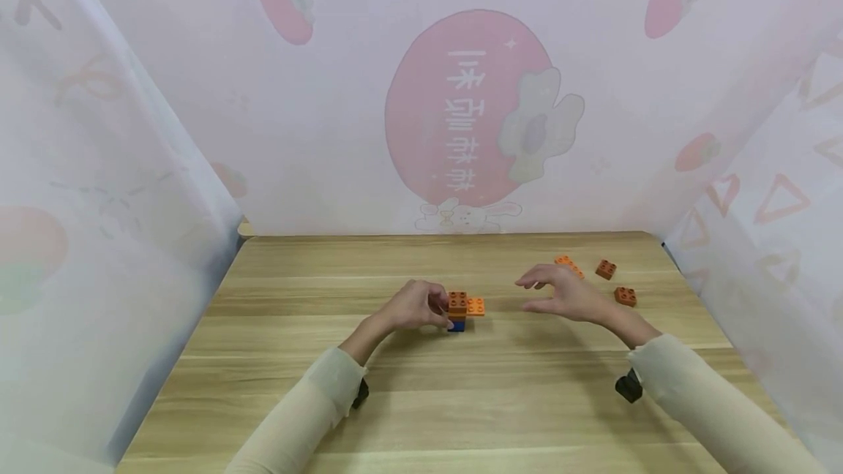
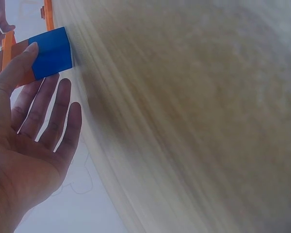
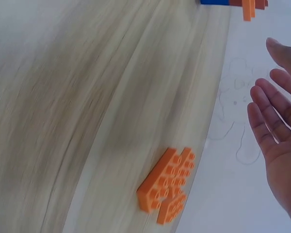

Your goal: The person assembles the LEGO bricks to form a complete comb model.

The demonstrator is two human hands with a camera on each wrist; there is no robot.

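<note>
A small stack of toy building bricks stands upright mid-table: a blue brick at the bottom, a brown brick on top, and an orange piece jutting out to the right between them. My left hand holds the stack from its left side. In the left wrist view, the thumb lies on the stack by the edge of the blue brick, while several fingers extend behind it. To the right of the stack, my right hand hovers with fingers spread from the thumb and holds nothing.
Loose orange bricks lie at the back right, partly behind the right hand in the head view. Beside them are two brown bricks, one farther back and one nearer. White printed curtains enclose the wooden table.
</note>
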